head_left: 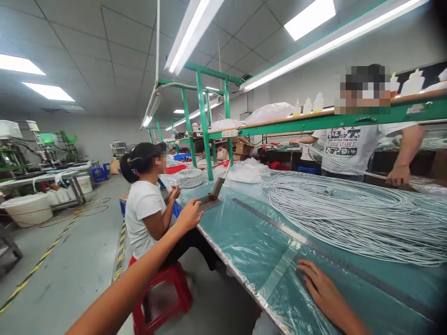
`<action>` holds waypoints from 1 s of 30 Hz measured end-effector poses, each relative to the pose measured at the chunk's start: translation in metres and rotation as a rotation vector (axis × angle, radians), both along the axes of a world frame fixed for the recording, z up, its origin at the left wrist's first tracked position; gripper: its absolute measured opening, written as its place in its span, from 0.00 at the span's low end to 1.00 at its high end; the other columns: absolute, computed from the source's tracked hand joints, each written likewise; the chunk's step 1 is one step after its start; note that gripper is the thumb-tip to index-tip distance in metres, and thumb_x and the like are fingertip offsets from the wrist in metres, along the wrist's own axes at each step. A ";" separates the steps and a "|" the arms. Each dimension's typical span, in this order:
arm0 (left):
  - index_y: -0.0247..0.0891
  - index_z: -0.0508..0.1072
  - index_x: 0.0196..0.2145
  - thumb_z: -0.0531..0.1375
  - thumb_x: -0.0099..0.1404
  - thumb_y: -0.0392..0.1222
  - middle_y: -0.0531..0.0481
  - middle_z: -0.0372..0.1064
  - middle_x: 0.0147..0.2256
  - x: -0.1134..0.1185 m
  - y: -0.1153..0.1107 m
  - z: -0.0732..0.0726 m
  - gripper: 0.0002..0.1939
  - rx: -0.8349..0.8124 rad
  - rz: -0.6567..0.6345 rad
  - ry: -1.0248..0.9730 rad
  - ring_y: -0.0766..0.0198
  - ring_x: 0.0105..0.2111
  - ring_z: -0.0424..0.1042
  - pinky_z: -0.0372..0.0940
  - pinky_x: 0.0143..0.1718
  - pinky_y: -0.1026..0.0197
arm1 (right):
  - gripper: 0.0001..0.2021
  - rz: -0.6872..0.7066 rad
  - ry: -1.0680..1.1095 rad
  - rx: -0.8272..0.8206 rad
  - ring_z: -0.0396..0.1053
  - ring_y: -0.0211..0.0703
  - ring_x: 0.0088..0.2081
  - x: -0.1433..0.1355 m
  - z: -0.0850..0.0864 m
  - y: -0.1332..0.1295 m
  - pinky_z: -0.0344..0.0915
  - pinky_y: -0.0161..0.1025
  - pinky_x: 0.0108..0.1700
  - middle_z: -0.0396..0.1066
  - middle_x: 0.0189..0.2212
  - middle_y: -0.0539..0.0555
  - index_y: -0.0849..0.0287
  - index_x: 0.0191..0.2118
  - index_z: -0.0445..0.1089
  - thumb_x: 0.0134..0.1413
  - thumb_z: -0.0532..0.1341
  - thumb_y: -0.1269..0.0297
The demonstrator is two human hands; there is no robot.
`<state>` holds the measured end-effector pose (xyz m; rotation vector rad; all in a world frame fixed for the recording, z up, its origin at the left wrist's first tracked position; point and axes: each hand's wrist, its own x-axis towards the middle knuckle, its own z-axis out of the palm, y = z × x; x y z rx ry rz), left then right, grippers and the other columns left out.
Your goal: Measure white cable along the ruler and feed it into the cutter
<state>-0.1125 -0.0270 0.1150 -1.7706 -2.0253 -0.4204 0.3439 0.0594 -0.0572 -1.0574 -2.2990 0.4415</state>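
Note:
My left hand (190, 216) reaches out to the table's near edge, beside a small brown metal lever tool (211, 199) with a raised, pale-tipped handle. Its fingers are bent but apart, and nothing shows in them; whether they touch the tool's base I cannot tell. Low on the right, my right hand (321, 289) rests on the plastic-covered green table (244, 237) with its fingers stretched out. Beyond it lies a wide coil of thin grey-white cable (349, 214). A dark metal strip (265, 217) runs across the tabletop between hand and coil.
A person in a white shirt (145, 204) sits on a red stool (167, 288) at left. Across the table another person (349, 149) holds cable strands. A green shelf (300, 122) carries bottles overhead. Clear plastic bags (247, 171) and a smaller coil (189, 178) lie farther back.

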 end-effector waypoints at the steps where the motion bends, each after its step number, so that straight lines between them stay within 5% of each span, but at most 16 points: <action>1: 0.30 0.64 0.52 0.58 0.69 0.35 0.39 0.54 0.54 -0.006 -0.006 -0.006 0.15 -0.014 0.016 -0.024 0.55 0.55 0.58 0.58 0.59 0.56 | 0.20 -0.005 0.017 0.017 0.67 0.52 0.54 0.000 0.001 0.000 0.67 0.49 0.54 0.66 0.54 0.61 0.56 0.43 0.72 0.59 0.46 0.55; 7: 0.30 0.58 0.59 0.55 0.71 0.41 0.38 0.56 0.53 -0.012 -0.025 -0.051 0.22 -0.140 0.108 -0.136 0.54 0.52 0.62 0.61 0.54 0.57 | 0.17 0.014 0.044 0.031 0.68 0.51 0.52 -0.001 0.008 0.004 0.67 0.49 0.54 0.68 0.51 0.60 0.56 0.39 0.72 0.57 0.48 0.57; 10: 0.31 0.63 0.54 0.55 0.72 0.43 0.39 0.59 0.51 -0.006 -0.024 -0.060 0.17 -0.197 0.121 -0.143 0.53 0.51 0.63 0.61 0.51 0.58 | 0.17 0.017 0.047 0.025 0.67 0.51 0.53 -0.001 0.009 0.003 0.65 0.49 0.54 0.67 0.52 0.61 0.56 0.39 0.71 0.57 0.47 0.59; 15: 0.32 0.68 0.47 0.57 0.73 0.43 0.42 0.63 0.46 0.002 -0.012 -0.056 0.11 -0.239 0.104 -0.117 0.56 0.48 0.65 0.61 0.48 0.62 | 0.17 0.017 0.049 0.015 0.69 0.49 0.51 -0.002 0.009 0.006 0.67 0.46 0.50 0.66 0.51 0.61 0.56 0.39 0.70 0.57 0.45 0.62; 20: 0.30 0.70 0.45 0.54 0.75 0.34 0.46 0.67 0.38 0.005 -0.001 -0.042 0.06 -0.266 0.119 -0.106 0.61 0.42 0.68 0.61 0.44 0.64 | 0.16 0.020 0.076 0.031 0.69 0.48 0.50 -0.003 0.010 0.007 0.67 0.46 0.51 0.66 0.50 0.60 0.56 0.39 0.70 0.59 0.46 0.64; 25: 0.29 0.71 0.33 0.47 0.80 0.41 0.46 0.66 0.31 0.010 -0.004 -0.032 0.21 -0.261 0.214 -0.083 0.59 0.37 0.70 0.63 0.42 0.61 | 0.18 0.018 0.056 -0.042 0.69 0.48 0.48 -0.002 0.010 0.007 0.69 0.44 0.45 0.64 0.53 0.61 0.56 0.41 0.70 0.61 0.44 0.63; 30: 0.33 0.72 0.45 0.49 0.78 0.48 0.42 0.67 0.41 0.019 0.000 -0.037 0.17 -0.256 0.235 -0.047 0.52 0.44 0.68 0.63 0.47 0.57 | 0.17 0.016 0.074 -0.036 0.69 0.48 0.48 -0.002 0.011 0.008 0.70 0.44 0.45 0.65 0.51 0.61 0.56 0.41 0.70 0.61 0.44 0.63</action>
